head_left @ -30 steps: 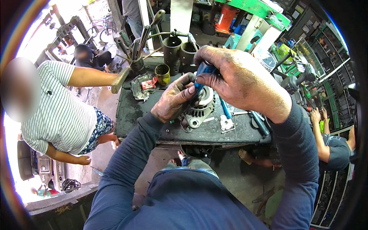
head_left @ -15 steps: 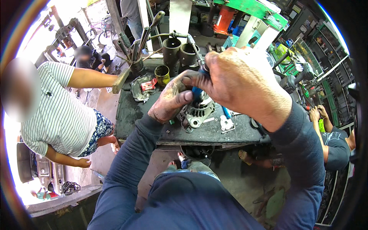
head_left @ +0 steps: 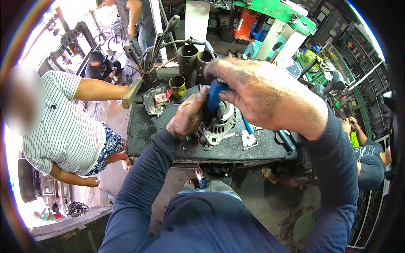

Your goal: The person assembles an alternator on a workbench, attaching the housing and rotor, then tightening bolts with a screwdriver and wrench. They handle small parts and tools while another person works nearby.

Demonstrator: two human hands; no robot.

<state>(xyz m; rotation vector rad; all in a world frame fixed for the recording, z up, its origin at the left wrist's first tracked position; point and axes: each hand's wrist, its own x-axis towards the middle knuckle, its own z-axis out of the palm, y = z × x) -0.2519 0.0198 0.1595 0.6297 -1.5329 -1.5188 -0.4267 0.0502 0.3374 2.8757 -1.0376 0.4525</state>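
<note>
My left hand [head_left: 187,114] is closed against the near-left side of a blue hand tool [head_left: 214,95]. From the other side, my right hand [head_left: 261,92] curls over the top of it, thumb against the blue body. The tool's exact kind is hidden by my fingers. It stands tilted over a finned metal housing [head_left: 220,126], which looks like an alternator, on the dark workbench [head_left: 156,145]. To the housing's right lie a small silvery metal plate [head_left: 248,138] and another blue piece [head_left: 247,125]. A dark cylindrical tool [head_left: 287,140] rests near the bench's right end.
Upright metal cylinders [head_left: 187,59], a yellow tin [head_left: 177,86] and a red-and-white box [head_left: 162,98] stand at the back left. A person in a striped shirt [head_left: 69,120] holds the bench corner. Another person's arm [head_left: 352,126] is at right. A green stand [head_left: 278,14] is behind.
My right hand has shifted and turned, uncovering more of the blue tool. The metal piece seen above it no longer shows. At the far left, a standing person's arm has come into view.
</note>
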